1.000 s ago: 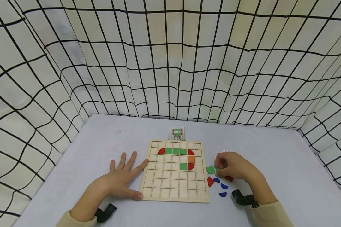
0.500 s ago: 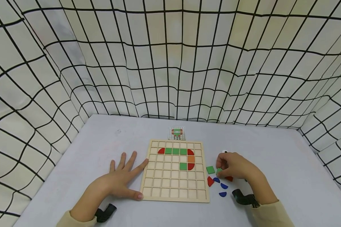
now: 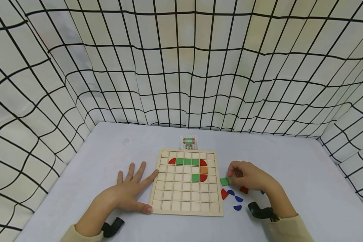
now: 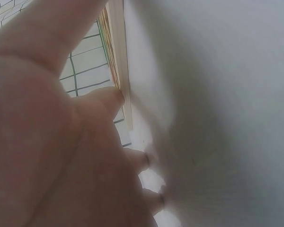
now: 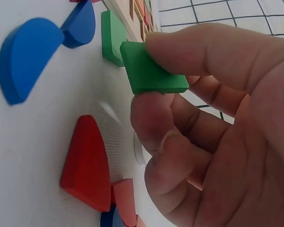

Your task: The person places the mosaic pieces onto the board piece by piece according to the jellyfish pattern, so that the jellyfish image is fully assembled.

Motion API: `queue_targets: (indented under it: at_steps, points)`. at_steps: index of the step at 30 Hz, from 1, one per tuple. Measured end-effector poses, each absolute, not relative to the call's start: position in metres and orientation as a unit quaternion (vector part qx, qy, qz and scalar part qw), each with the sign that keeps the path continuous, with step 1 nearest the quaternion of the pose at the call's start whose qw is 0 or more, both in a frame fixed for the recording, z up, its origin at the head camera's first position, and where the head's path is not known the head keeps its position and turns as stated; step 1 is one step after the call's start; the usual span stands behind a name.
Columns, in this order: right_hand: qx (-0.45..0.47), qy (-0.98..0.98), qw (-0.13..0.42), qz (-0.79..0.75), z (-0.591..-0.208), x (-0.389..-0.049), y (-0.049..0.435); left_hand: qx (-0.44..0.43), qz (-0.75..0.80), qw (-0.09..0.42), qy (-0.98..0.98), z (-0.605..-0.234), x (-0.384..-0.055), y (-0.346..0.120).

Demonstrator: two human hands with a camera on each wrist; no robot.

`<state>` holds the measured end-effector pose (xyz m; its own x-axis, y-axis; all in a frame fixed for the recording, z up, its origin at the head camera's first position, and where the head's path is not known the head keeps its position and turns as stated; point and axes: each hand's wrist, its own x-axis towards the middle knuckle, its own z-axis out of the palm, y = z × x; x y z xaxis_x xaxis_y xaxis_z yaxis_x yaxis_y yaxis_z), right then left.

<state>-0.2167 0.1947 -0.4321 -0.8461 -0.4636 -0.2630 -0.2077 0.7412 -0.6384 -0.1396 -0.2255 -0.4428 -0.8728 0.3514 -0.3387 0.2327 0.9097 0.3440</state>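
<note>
A wooden grid board [image 3: 181,196] lies mid-table, with red rounded pieces, green squares and an orange square set in its upper cells. My left hand [image 3: 128,193] is spread flat on the table, its thumb and index finger touching the board's left edge. Right of the board, my right hand [image 3: 249,176] pinches a green square tile [image 5: 151,71] between thumb and index finger, just above the table. Another green square [image 3: 224,182] lies beside the board, close to the held tile.
A small printed pattern card [image 3: 188,142] lies behind the board. Blue half-circles [image 3: 238,199], a red quarter-round piece [image 3: 224,194] and another red piece [image 3: 244,190] lie near my right hand. Black netting [image 3: 187,74] encloses the table.
My right hand has lifted the green square tile from the table and moved slightly left toward the board. The left hand has stayed in place.
</note>
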Motion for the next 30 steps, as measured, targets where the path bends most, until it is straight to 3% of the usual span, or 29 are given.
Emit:
queue_targets:
  at_steps: [30]
  points:
    - [-0.223, 0.886, 0.154, -0.377, -0.431, -0.221, 0.183, 0.153, 0.137, 0.203, 0.957, -0.441, -0.139, -0.227]
